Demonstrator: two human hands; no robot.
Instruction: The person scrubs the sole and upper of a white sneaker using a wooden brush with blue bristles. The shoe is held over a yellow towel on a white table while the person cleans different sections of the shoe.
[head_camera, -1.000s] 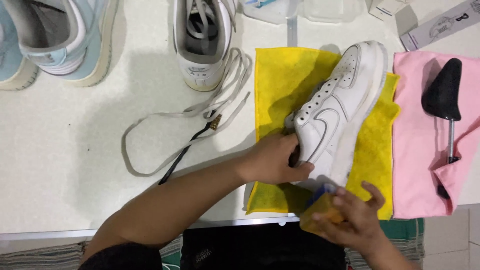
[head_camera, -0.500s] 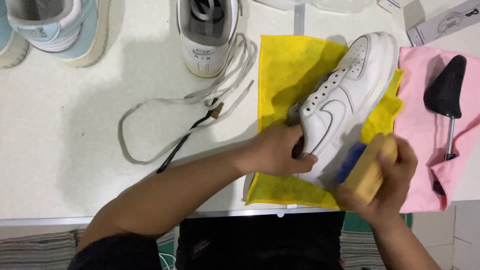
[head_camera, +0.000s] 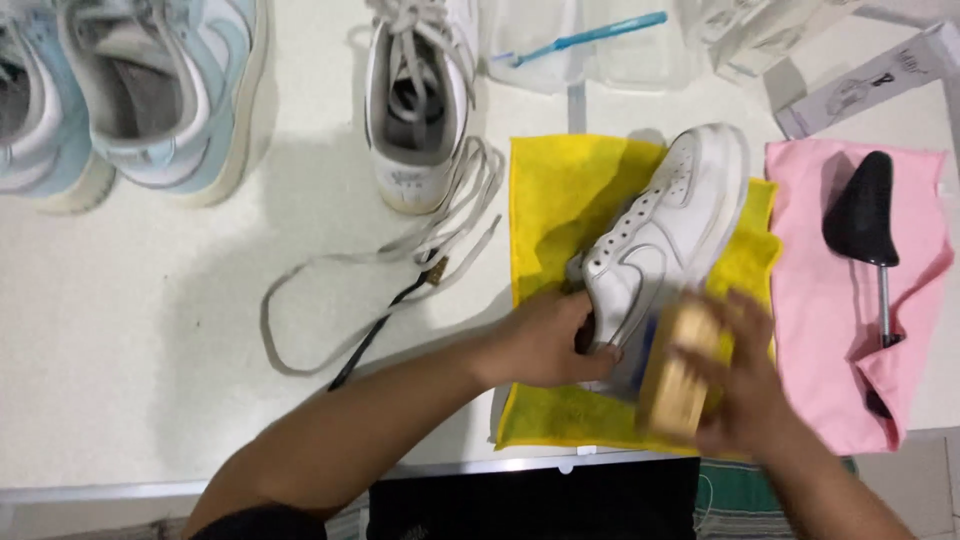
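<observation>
A white sneaker (head_camera: 672, 225) lies on its side on a yellow cloth (head_camera: 560, 190), toe pointing away from me. My left hand (head_camera: 548, 340) grips the sneaker at its heel opening. My right hand (head_camera: 745, 385) holds a wooden brush (head_camera: 678, 375) against the sneaker's lower side near the heel; the brush is blurred by motion.
A pink cloth (head_camera: 820, 330) with a black shoe tree (head_camera: 865, 215) lies to the right. A second white sneaker (head_camera: 415, 100) and loose laces (head_camera: 400, 265) sit behind left. Light-blue sneakers (head_camera: 140, 90) are far left. A blue toothbrush (head_camera: 585, 40) rests on clear containers at the back.
My right hand came up from below the table edge with the brush and pressed it to the sneaker's side. The left hand kept its grip on the heel.
</observation>
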